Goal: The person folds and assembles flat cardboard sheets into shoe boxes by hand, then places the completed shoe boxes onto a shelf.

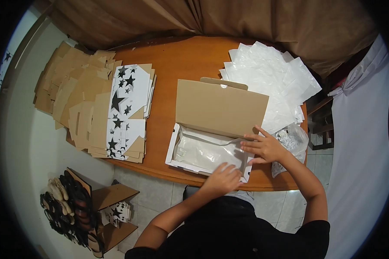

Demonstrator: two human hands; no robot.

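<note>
Head cam, L to R. Floor, far L: one open cardboard box [100, 216] w/ sandals [67, 207] piled beside and in it; pair count can't be told.

Table [177, 60] L end: heap of flat box blanks [80, 95], brown side up on most, star print showing on approx. 2 top ones [125, 108]; too many overlapped to count.

Table centre: one open box [216, 129], white outside, brown inside, lid standing up and tilted back. Inside lies one clear plastic bag [203, 151], contents pale, not identifiable.

Our left hand [222, 178] sits at the box's near edge, on the near R part of the bag; palm down, fingers curled over the plastic. We can't tell if it pinches the bag or only presses on it. Bag stretches away from this hand to the L and toward the lid.

Our right hand [263, 146] at the box's R end, just below the lid's R corner; fingers spread flat, tips on the bag's R edge and the box wall. Not clenched, nothing grasped: an open press.

So the bag is under both hands, most of it L of them.

R of box: spread of white plastic bags [272, 82], many, uncountable. One crumpled clear bag [291, 140] w/ small bits just R of right hand, at the table edge.
</note>
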